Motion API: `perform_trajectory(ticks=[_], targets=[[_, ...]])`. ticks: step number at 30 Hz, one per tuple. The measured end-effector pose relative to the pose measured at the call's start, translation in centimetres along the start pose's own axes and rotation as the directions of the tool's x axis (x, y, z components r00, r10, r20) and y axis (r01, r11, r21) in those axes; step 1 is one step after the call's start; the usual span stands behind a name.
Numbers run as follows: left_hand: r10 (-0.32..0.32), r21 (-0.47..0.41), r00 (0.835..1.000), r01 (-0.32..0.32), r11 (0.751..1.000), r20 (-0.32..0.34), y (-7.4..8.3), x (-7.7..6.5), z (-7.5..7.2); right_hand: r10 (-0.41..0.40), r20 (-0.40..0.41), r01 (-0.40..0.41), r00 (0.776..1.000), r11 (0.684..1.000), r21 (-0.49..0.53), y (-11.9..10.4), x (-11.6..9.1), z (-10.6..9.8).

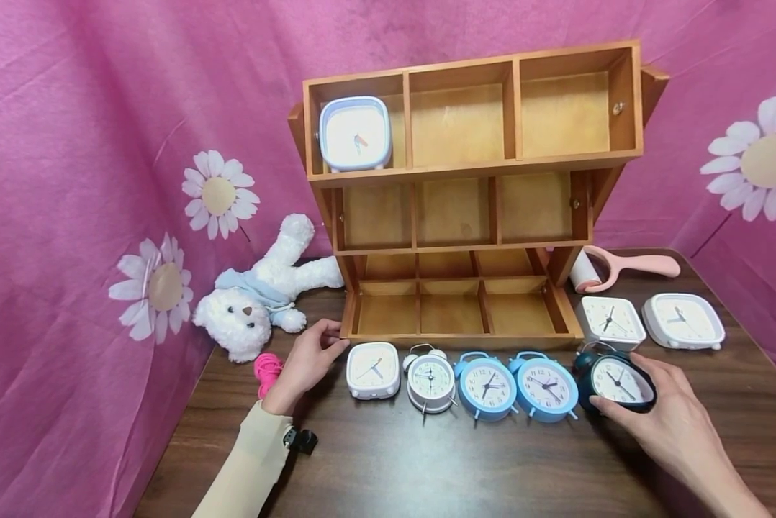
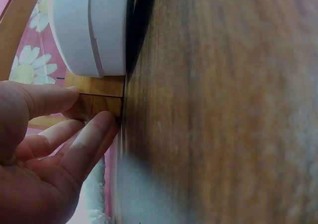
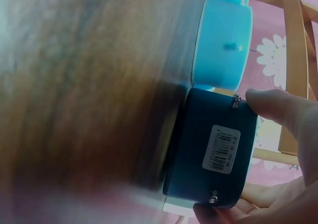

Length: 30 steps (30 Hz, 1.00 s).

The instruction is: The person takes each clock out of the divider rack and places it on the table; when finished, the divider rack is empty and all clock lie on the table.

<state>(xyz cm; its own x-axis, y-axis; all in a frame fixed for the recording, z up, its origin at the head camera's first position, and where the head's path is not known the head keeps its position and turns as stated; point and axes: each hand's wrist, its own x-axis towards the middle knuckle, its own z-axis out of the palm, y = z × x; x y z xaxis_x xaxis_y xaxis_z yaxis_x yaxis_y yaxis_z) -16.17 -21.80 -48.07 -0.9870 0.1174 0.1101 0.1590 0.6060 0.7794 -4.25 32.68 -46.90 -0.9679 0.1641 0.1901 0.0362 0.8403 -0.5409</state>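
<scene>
My right hand [image 1: 676, 414] grips a dark green alarm clock [image 1: 621, 381] at the right end of a row of clocks. In the right wrist view, its barcode label [image 3: 221, 149] and two small metal feet show, with my thumb at one side and fingers at the other. At the left, my left hand [image 1: 307, 363] pinches the front corner of a wooden shelf unit [image 1: 459, 342]; the left wrist view shows thumb and fingers on either side of the wood [image 2: 102, 100]. Nearby stand a white square clock [image 1: 373, 370], a white twin-bell clock [image 1: 430, 383] and two blue clocks [image 1: 487, 388].
A lilac-rimmed clock [image 1: 355, 134] sits in the top left compartment. Two white clocks [image 1: 611, 321] and a pink-handled lint roller [image 1: 641, 265] lie right of the shelf. Left of it are a white teddy bear [image 1: 232, 324] and pink cord [image 1: 268, 370].
</scene>
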Motion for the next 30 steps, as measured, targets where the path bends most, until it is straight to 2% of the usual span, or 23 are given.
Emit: perform_trajectory(ticks=[5, 6, 9, 10, 15, 21, 30], targets=[[-0.041, 0.03, 0.999, 0.041, 0.999, 0.002, -0.1, 0.3, 0.1, -0.01, -0.03, 0.011, 0.999, 1.0, 0.011, -0.1, -0.1, 0.0], [-0.078, 0.039, 0.997, 0.078, 0.996, 0.005, 0.8, 0.1, 0.1, -0.008, -0.04, 0.009, 0.999, 1.0, 0.016, -0.2, -0.2, 0.0], [-0.112, 0.053, 0.994, 0.111, 0.992, 0.005, 1.2, 0.1, 0.1, -0.002, -0.067, 0.004, 0.998, 1.0, 0.028, -0.5, -0.3, -0.2], [-0.127, 0.054, 0.992, 0.127, 0.99, 0.013, 2.0, -0.1, -0.1, 0.004, -0.071, -0.002, 0.997, 1.0, 0.028, -0.6, -0.3, -0.3], [-0.13, 0.05, 0.991, 0.129, 0.99, 0.014, 1.9, -0.2, -0.1, 0.027, -0.076, -0.025, 0.997, 0.999, 0.029, -1.3, 0.0, -0.9], [-0.129, 0.051, 0.992, 0.128, 0.99, 0.009, 2.0, -0.3, 0.0, 0.009, -0.092, -0.006, 0.996, 0.999, 0.033, -1.7, 0.5, -1.3], [-0.126, 0.047, 0.992, 0.126, 0.991, 0.006, 1.9, -0.2, 0.0, 0.001, -0.062, 0.002, 0.998, 0.999, 0.045, -3.1, 1.9, -1.9]])
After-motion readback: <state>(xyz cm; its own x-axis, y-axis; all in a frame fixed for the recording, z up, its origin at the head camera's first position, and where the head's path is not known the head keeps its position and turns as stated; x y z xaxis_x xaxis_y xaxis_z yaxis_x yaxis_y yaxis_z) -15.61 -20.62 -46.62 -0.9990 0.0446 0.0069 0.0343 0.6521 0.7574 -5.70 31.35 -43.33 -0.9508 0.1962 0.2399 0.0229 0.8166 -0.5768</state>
